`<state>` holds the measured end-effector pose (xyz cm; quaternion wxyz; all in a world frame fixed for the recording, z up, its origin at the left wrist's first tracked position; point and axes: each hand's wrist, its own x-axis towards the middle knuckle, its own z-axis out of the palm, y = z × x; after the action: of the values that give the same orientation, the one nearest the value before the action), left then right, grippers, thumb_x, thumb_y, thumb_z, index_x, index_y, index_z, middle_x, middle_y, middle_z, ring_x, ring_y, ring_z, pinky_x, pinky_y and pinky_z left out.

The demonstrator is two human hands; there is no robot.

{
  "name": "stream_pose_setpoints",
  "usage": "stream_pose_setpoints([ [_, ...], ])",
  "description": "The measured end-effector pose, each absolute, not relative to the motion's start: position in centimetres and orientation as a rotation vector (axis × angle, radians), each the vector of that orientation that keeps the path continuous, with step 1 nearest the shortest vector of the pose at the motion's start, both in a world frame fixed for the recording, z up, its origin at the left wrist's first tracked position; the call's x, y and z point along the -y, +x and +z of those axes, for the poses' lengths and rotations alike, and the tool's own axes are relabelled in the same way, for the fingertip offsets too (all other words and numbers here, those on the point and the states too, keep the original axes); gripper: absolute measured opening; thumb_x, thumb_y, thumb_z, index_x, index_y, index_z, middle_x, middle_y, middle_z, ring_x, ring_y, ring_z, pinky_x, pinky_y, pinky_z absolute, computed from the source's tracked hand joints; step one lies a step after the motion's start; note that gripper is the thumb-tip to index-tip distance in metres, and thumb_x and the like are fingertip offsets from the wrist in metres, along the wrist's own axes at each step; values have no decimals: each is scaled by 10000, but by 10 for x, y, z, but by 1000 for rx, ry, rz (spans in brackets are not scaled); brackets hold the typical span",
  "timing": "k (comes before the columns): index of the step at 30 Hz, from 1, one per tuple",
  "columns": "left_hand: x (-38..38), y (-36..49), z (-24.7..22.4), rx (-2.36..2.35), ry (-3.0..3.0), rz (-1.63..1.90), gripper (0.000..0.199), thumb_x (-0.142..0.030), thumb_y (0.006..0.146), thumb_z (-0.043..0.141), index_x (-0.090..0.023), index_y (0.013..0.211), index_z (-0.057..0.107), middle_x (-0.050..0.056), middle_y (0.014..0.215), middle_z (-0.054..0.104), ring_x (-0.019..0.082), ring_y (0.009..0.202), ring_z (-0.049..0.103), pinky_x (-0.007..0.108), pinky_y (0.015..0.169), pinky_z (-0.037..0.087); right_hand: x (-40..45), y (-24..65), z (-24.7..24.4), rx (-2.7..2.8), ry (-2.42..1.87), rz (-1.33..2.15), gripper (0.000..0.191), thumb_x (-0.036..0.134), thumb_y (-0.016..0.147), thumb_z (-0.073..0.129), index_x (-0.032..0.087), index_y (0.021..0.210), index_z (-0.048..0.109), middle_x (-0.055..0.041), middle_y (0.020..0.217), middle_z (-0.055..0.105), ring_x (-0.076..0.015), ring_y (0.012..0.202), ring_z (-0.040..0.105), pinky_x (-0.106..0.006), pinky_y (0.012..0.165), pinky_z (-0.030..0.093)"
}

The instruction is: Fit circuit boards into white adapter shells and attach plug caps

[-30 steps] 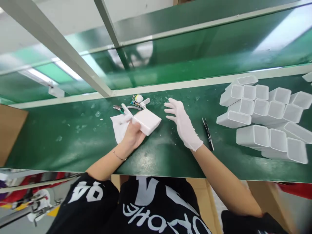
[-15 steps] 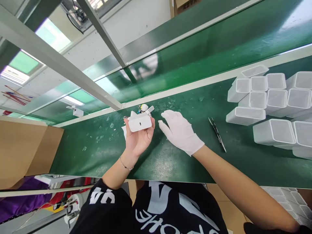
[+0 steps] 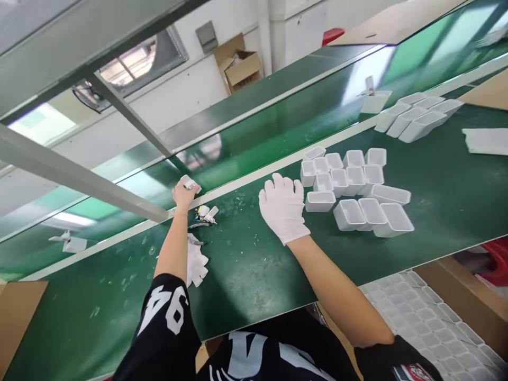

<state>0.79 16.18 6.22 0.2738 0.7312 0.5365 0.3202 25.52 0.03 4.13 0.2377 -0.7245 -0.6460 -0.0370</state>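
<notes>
My bare left hand [image 3: 183, 197] reaches to the far side of the bench, its fingers closed on a small white plastic casing [image 3: 191, 183] at the edge of the shiny green conveyor belt. My right hand [image 3: 282, 206], in a white glove, rests palm down low over the green bench, with fingers apart; whatever lies beneath it is hidden. Just right of the glove stand several rows of translucent white plastic containers [image 3: 339, 180]. Below my left hand lies a little heap of small coloured and white parts [image 3: 206, 214], with a white glove [image 3: 196, 262] nearer me.
A pale rail [image 3: 234, 185] divides the bench from the belt [image 3: 254, 143]. A slanting metal post [image 3: 79, 159] crosses the left side. More containers [image 3: 416, 116] stand farther right. A cardboard box [image 3: 21, 317] sits at the left, and packed containers [image 3: 432, 317] are below the bench edge.
My left hand has carried the casing forward to the belt. My right hand has moved right, towards the containers, and the tweezers seen before are out of sight. The view has turned right.
</notes>
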Motion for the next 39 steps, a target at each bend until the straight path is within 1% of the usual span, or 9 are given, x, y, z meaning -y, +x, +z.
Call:
stream_pose_setpoints([
  [8, -124, -16, 58, -2110, 1918, 892, 610, -281, 860, 689, -137, 1401, 447, 186, 1513, 389, 440, 1434, 303, 723, 1149, 271, 7, 284, 62, 1618, -2366, 168, 297, 99, 938, 381, 134, 1068, 646, -199, 1232, 605, -312, 1020, 570, -395, 715, 468],
  [11, -90, -13, 60, -2046, 2041, 913, 596, -237, 820, 651, -116, 1371, 458, 210, 1478, 414, 455, 1426, 277, 706, 1167, 215, 7, 281, 55, 1700, -2341, 214, 294, 13, 876, 403, 142, 959, 654, -174, 1078, 633, -274, 932, 592, -333, 646, 444],
  [17, -1, 14, 40, -1479, 2446, 806, 474, -325, 884, 565, -197, 1335, 501, 141, 1336, 584, 337, 1314, 491, 580, 1172, 329, 8, 280, 52, 1948, -2061, 180, 303, -33, 815, 428, 145, 883, 664, -138, 946, 644, -242, 842, 596, -337, 682, 458],
  [22, 44, 35, 26, -1159, 2175, 668, 794, -418, 828, 693, -200, 1499, 329, 166, 1545, 415, 338, 1452, 376, 544, 1212, 335, 27, 240, 58, 2336, -1427, 163, 319, -11, 838, 435, 186, 901, 678, -91, 1052, 679, -209, 1021, 587, -335, 918, 492],
  [26, 52, 25, 14, -1055, 1873, 747, 516, -323, 764, 735, -241, 1249, 581, 102, 1273, 628, 315, 1228, 588, 508, 1110, 467, 59, 195, 54, 2578, -979, 167, 233, 65, 847, 501, 223, 875, 670, -55, 1086, 706, -183, 933, 589, -279, 747, 516],
  [29, 50, 10, 8, -1097, 1771, 914, 428, -316, 744, 745, -242, 1139, 597, 81, 1121, 646, 289, 1065, 633, 487, 989, 535, 57, 184, 55, 2516, -783, 242, 222, 171, 928, 461, 242, 991, 662, -72, 1170, 686, -191, 1013, 596, -316, 832, 524],
  [32, 45, -3, 11, -1152, 1640, 1118, 544, -385, 785, 713, -237, 1253, 477, 86, 1145, 597, 253, 1037, 623, 432, 899, 562, 19, 177, 62, 2153, -1272, 431, 341, 259, 1006, 310, 227, 1081, 641, -93, 1217, 665, -196, 1128, 593, -352, 980, 488],
  [34, 43, -9, 17, -1130, 1542, 1251, 581, -420, 805, 693, -243, 1280, 410, 83, 1143, 576, 218, 982, 625, 366, 814, 564, -14, 164, 62, 2093, -1462, 469, 426, 307, 1035, 218, 197, 1177, 605, -121, 1235, 658, -205, 1099, 618, -355, 930, 508],
  [39, 36, -20, 29, -891, 1303, 1508, 615, -495, 721, 785, -251, 1159, 427, 11, 922, 584, 158, 766, 584, 307, 687, 508, -65, 115, 44, 2209, -1693, 490, 491, 599, 874, 582, 167, 1103, 632, -142, 1095, 701, -286, 1017, 646, -372, 798, 523],
])
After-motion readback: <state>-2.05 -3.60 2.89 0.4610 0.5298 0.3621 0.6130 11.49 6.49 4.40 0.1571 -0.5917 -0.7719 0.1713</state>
